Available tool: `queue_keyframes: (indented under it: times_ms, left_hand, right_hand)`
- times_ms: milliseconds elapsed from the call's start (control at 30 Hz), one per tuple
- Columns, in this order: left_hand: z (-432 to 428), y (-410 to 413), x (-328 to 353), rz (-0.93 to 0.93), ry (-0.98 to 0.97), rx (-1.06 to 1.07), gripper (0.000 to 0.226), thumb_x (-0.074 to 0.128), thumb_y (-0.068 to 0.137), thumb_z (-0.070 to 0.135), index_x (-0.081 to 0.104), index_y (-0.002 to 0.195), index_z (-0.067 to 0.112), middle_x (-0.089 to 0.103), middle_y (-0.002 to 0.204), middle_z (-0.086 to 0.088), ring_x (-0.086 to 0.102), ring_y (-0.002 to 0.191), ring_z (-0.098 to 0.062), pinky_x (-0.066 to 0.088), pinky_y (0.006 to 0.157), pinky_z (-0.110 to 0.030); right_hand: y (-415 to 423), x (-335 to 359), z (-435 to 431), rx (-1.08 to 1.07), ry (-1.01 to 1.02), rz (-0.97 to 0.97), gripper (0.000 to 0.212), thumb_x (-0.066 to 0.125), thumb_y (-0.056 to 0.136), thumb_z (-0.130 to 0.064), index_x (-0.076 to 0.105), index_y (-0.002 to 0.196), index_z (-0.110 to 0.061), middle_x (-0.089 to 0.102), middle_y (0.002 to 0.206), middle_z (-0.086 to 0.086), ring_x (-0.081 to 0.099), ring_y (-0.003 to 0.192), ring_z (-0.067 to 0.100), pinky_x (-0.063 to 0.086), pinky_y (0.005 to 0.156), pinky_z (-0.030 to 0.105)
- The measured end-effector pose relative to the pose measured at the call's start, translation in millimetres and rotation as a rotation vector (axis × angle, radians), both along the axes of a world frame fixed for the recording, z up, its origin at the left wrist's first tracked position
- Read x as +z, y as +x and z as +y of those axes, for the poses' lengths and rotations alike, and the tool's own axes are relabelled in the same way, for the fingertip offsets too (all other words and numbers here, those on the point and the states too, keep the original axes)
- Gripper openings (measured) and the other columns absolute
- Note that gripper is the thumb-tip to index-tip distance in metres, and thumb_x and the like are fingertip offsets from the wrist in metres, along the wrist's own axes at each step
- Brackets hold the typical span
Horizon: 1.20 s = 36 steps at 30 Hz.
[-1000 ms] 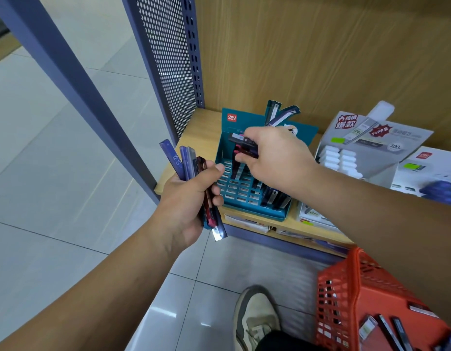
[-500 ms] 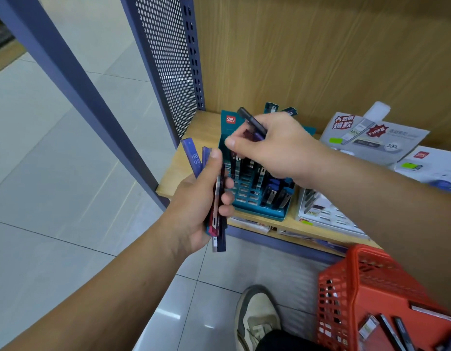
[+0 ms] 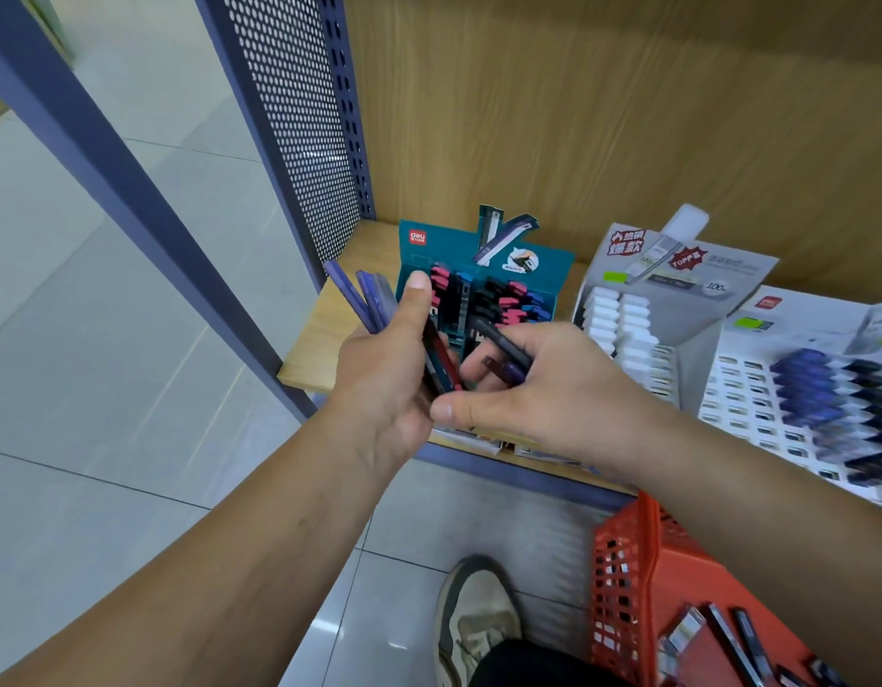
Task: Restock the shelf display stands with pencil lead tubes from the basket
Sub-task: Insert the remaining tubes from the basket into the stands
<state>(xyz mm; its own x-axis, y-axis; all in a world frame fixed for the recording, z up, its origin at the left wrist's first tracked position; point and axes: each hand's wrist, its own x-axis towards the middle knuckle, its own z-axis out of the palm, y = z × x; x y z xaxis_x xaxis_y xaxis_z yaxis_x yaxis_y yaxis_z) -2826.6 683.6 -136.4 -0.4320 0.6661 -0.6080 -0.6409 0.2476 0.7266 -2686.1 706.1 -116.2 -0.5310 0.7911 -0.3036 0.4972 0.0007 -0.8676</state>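
Pinches a dark lead tube (image 3: 498,342) in the right hand (image 3: 567,399), long axis slanting up-left toward the teal display stand (image 3: 419,252) just beyond — clutches a fanned bundle of tubes (image 3: 367,297) in the left hand (image 3: 379,389), close alongside.

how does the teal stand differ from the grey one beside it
The teal stand is dark teal, holding pink, blue and black tube ends; the grey stand is pale, holding white ones. The teal stand sits by the perforated panel; the grey stand sits to its right. Both sit on the wooden shelf, with header cards.
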Motion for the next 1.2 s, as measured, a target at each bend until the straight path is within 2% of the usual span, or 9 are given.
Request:
queue_keyframes:
  times_ms: [133, 233, 400, 533, 733, 833, 967, 1100, 1200]
  left_hand:
    - [2.2, 1.5, -1.9, -0.050, 0.048, 0.071, 0.047, 0.071, 0.094, 0.045, 0.065, 0.113, 0.002, 0.080, 0.092, -0.012, 0.078, 0.078, -0.030, 0.064, 0.070, -0.047]
    - [2.2, 4.8, -5.7, -0.024, 0.048, 0.113, 0.040, 0.068, 0.096, 0.044, 0.064, 0.108, 0.005, 0.080, 0.090, -0.009, 0.078, 0.078, -0.024, 0.064, 0.073, -0.045]
    - [1.7, 4.2, -16.2, 0.036, 0.015, 0.163, 0.038, 0.071, 0.094, 0.043, 0.060, 0.102, 0.008, 0.079, 0.093, -0.007, 0.078, 0.082, -0.025, 0.063, 0.082, -0.050]
    - [-1.5, 3.8, -26.4, 0.092, -0.023, 0.121, 0.043, 0.069, 0.094, 0.049, 0.063, 0.103, 0.007, 0.069, 0.062, -0.003, 0.065, 0.052, -0.018, 0.059, 0.055, -0.033]
    - [-3.3, 1.0, -34.9, 0.049, 0.012, 0.071, 0.027, 0.077, 0.091, 0.035, 0.063, 0.097, 0.013, 0.054, 0.065, -0.003, 0.047, 0.051, -0.013, 0.044, 0.045, -0.025]
    - [-7.3, -5.5, -36.1, 0.027, 0.046, -0.017, 0.021, 0.079, 0.091, 0.027, 0.064, 0.094, 0.012, 0.056, 0.068, -0.003, 0.044, 0.053, -0.012, 0.039, 0.044, -0.024]
    - [-10.1, -15.8, -35.3, -0.001, 0.011, -0.055, 0.026, 0.079, 0.091, 0.029, 0.068, 0.100, 0.008, 0.056, 0.067, -0.004, 0.044, 0.052, -0.012, 0.040, 0.045, -0.024]
    - [-15.2, -24.5, -35.4, -0.016, -0.034, -0.108, 0.030, 0.079, 0.090, 0.033, 0.068, 0.103, 0.007, 0.058, 0.070, -0.005, 0.045, 0.050, -0.012, 0.040, 0.042, -0.023]
    - [-21.0, -31.4, -40.9, -0.006, -0.090, -0.070, 0.030, 0.080, 0.090, 0.031, 0.061, 0.100, 0.010, 0.053, 0.064, -0.004, 0.043, 0.048, -0.013, 0.041, 0.042, -0.023]
  right_hand:
    - [3.7, 2.1, -2.6, -0.112, -0.126, 0.076, 0.019, 0.086, 0.083, -0.016, 0.073, 0.088, -0.003, 0.057, 0.048, -0.008, 0.048, 0.041, 0.001, 0.039, 0.045, 0.013]
    - [2.6, -0.1, -4.6, -0.249, -0.306, 0.073, 0.022, 0.084, 0.086, -0.022, 0.068, 0.089, -0.008, 0.040, 0.039, -0.008, 0.029, 0.034, 0.011, 0.022, 0.038, 0.018]
    - [1.9, -3.6, 0.9, -0.223, 0.039, -0.026, 0.029, 0.076, 0.091, -0.026, 0.065, 0.079, -0.003, 0.045, 0.050, -0.007, 0.037, 0.043, 0.007, 0.031, 0.041, 0.016]
    - [0.0, -0.8, 8.6, -0.222, 0.199, -0.019, 0.022, 0.069, 0.094, -0.025, 0.065, 0.077, -0.012, 0.064, 0.062, -0.009, 0.048, 0.051, 0.004, 0.037, 0.047, 0.011]
    - [-0.2, 0.1, 17.7, -0.189, 0.271, -0.031, 0.008, 0.064, 0.097, -0.022, 0.065, 0.090, -0.020, 0.073, 0.081, 0.009, 0.069, 0.076, 0.020, 0.056, 0.066, 0.032]
    - [-1.9, 7.3, 20.3, -0.141, 0.216, 0.067, 0.007, 0.065, 0.098, -0.019, 0.070, 0.094, -0.021, 0.075, 0.077, 0.005, 0.069, 0.069, 0.008, 0.054, 0.062, 0.020]
    - [-3.5, 7.7, 26.4, 0.022, 0.169, 0.124, 0.014, 0.078, 0.091, -0.021, 0.075, 0.104, -0.028, 0.069, 0.075, -0.022, 0.065, 0.074, -0.002, 0.053, 0.077, 0.016]
    - [-13.9, 5.4, 31.1, 0.060, 0.397, 0.001, 0.004, 0.076, 0.093, -0.028, 0.072, 0.094, -0.026, 0.068, 0.075, -0.009, 0.063, 0.071, 0.007, 0.051, 0.067, 0.023]
    - [-26.3, 4.5, 37.5, 0.059, 0.556, -0.193, 0.015, 0.070, 0.097, -0.035, 0.065, 0.087, -0.025, 0.061, 0.074, -0.007, 0.058, 0.071, 0.014, 0.049, 0.064, 0.033]
